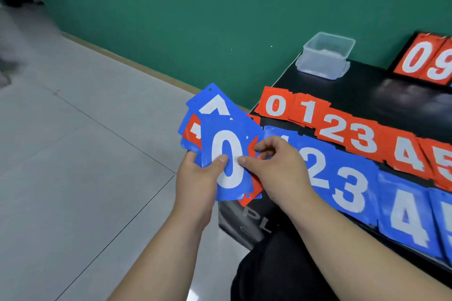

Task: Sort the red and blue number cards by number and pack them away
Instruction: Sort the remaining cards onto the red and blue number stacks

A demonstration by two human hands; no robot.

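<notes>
My left hand (195, 178) grips a fanned stack of red and blue number cards (212, 115) held off the table's left end. On top is a blue 0 card (228, 144); my right hand (274, 166) pinches its right edge with thumb and fingers. On the black table (367, 102) lie two rows of card piles. The red row (342, 132) reads 0, 1, 2, 3, 4, 5 and the blue row (347, 186) in front shows 2, 3, 4; its left end is hidden behind my right hand.
A clear plastic box (326, 55) stands at the table's back left corner. A black scoreboard with red 0 and 9 flaps (425, 60) stands at the back right. Grey tiled floor (85, 154) lies to the left, a green wall behind.
</notes>
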